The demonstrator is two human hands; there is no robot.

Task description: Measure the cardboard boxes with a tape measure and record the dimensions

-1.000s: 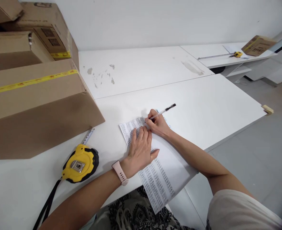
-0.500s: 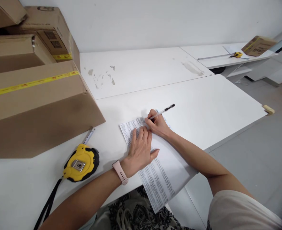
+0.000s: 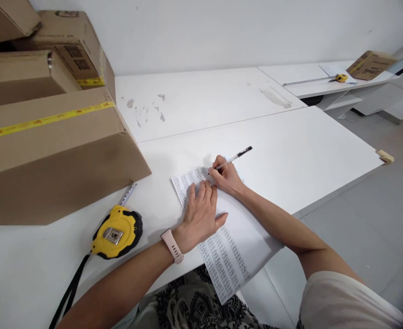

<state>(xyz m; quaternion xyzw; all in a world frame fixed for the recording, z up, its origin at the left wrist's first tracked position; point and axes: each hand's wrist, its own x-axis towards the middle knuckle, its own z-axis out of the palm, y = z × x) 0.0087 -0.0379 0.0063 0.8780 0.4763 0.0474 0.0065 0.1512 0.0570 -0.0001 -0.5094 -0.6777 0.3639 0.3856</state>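
Note:
My right hand (image 3: pixel 226 177) grips a pen (image 3: pixel 237 156) with its tip on the upper part of a printed sheet of paper (image 3: pixel 229 246) full of small figures. My left hand (image 3: pixel 201 214) lies flat on the same sheet with fingers stretched out, pressing it to the white table (image 3: pixel 290 155); a pink watch sits on that wrist. The sheet's lower end hangs over the table's near edge. A yellow tape measure (image 3: pixel 117 232) with a black strap lies on the table left of my left hand, a short length of its blade pulled out.
Large cardboard boxes (image 3: pixel 50 146) with yellow tape are stacked at the left, more behind them. A second white table (image 3: pixel 204 98) with scuff marks adjoins at the back. Far right, another table holds a small box (image 3: pixel 370 65) and a yellow tape measure (image 3: pixel 340 77). Grey floor lies to the right.
Almost nothing differs: both hands stay on the sheet, the pen tilts very slightly, and the view shifts a little.

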